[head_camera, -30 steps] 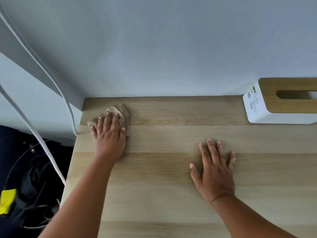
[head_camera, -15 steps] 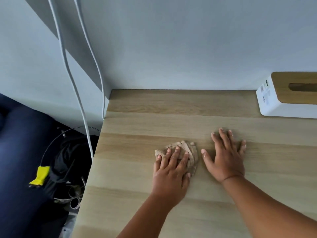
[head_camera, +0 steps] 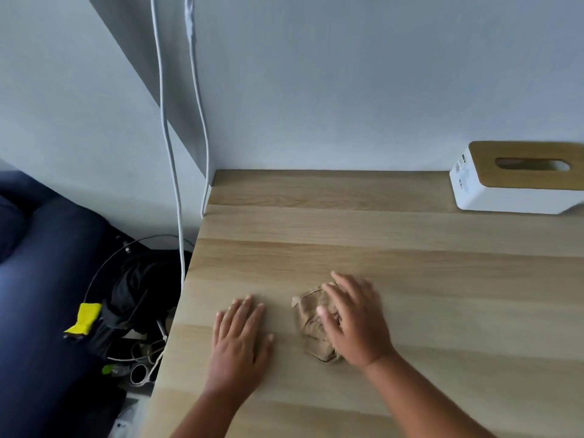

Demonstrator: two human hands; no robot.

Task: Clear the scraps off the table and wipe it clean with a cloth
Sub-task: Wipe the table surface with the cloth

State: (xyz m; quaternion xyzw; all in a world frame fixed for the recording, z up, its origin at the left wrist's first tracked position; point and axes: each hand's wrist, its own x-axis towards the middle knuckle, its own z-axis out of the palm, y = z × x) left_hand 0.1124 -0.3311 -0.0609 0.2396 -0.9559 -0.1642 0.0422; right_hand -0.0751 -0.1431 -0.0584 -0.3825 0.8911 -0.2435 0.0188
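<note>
A crumpled beige cloth (head_camera: 311,324) lies on the light wooden table (head_camera: 410,254). My right hand (head_camera: 354,320) lies over the cloth's right part with its fingers spread and nearly straight. My left hand (head_camera: 240,339) rests flat on the bare wood a short way to the left of the cloth, fingers straight, holding nothing. No scraps show on the table.
A white tissue box with a wooden lid (head_camera: 518,178) stands at the back right against the wall. Two white cables (head_camera: 177,184) hang down past the table's left edge (head_camera: 177,311). Below it lie a dark bag, tangled wires and a yellow tag (head_camera: 83,317).
The cloth was under my left hand before. Now my right hand covers it, and my left hand has shifted to bare wood on the left.
</note>
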